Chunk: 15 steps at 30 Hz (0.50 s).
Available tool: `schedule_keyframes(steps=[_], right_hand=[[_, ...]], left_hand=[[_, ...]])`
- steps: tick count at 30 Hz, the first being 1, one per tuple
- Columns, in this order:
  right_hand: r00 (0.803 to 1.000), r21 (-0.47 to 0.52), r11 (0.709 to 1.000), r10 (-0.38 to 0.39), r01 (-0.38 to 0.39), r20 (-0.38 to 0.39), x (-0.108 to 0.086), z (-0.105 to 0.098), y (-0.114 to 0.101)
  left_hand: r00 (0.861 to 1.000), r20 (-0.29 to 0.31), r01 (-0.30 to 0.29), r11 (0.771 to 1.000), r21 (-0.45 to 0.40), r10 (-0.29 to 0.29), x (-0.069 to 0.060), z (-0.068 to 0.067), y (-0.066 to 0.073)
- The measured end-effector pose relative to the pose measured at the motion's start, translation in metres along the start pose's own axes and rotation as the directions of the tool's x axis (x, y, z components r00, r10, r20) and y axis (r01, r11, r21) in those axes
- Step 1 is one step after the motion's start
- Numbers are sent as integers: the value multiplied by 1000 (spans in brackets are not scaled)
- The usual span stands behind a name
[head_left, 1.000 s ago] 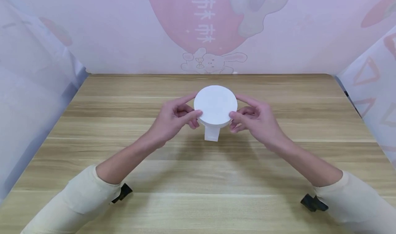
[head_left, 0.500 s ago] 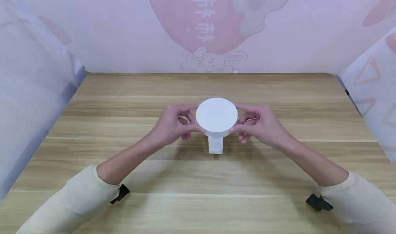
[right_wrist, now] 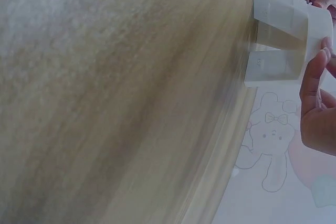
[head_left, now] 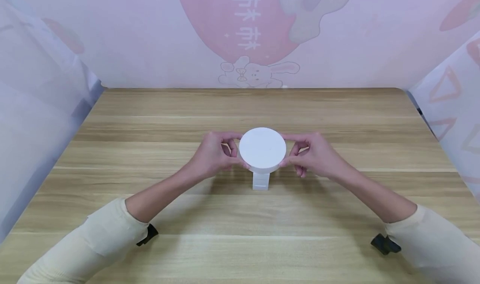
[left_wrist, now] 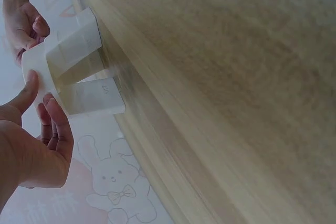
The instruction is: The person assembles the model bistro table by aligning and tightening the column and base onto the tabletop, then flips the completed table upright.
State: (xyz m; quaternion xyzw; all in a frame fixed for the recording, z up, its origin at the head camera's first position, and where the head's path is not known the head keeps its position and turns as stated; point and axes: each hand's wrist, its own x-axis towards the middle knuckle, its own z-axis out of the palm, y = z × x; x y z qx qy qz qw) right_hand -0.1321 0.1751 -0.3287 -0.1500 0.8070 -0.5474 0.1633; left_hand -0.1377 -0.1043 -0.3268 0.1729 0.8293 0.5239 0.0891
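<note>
A small white stool (head_left: 262,148) with a round flat top stands upright near the middle of the wooden table (head_left: 240,234). My left hand (head_left: 211,155) pinches the left rim of its top, thumb at the front and index finger behind. On the opposite side my right hand (head_left: 316,155) holds the right rim in the same way. One leg shows below the top in the head view. The wrist views show flat splayed legs (left_wrist: 97,97), with small marks on them; their lower ends appear to meet the table. Other fingers curl beneath the rim.
A pale printed curtain (head_left: 135,38) with rabbit drawings hangs behind the table's far edge. Similar cloth (head_left: 33,109) runs along the left and right sides. Black wrist devices (head_left: 385,244) sit at both beige sleeves (head_left: 93,238).
Both hands have lowered the stool and brought it slightly nearer to me. Its movement has slowed in the last half second. Both hands keep their hold on the rim.
</note>
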Motion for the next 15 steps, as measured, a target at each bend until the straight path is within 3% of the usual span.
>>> schedule_keyframes(steps=[3,15], right_hand=[[1000,6,1000,8,-8,-2,1,0,1],[1000,15,1000,23,-23,7,3,-2,4]], left_hand=[[1000,3,3,1000,-2,-3,1,0,0],[997,46,75,987,-140,-69,1,-3,-10]])
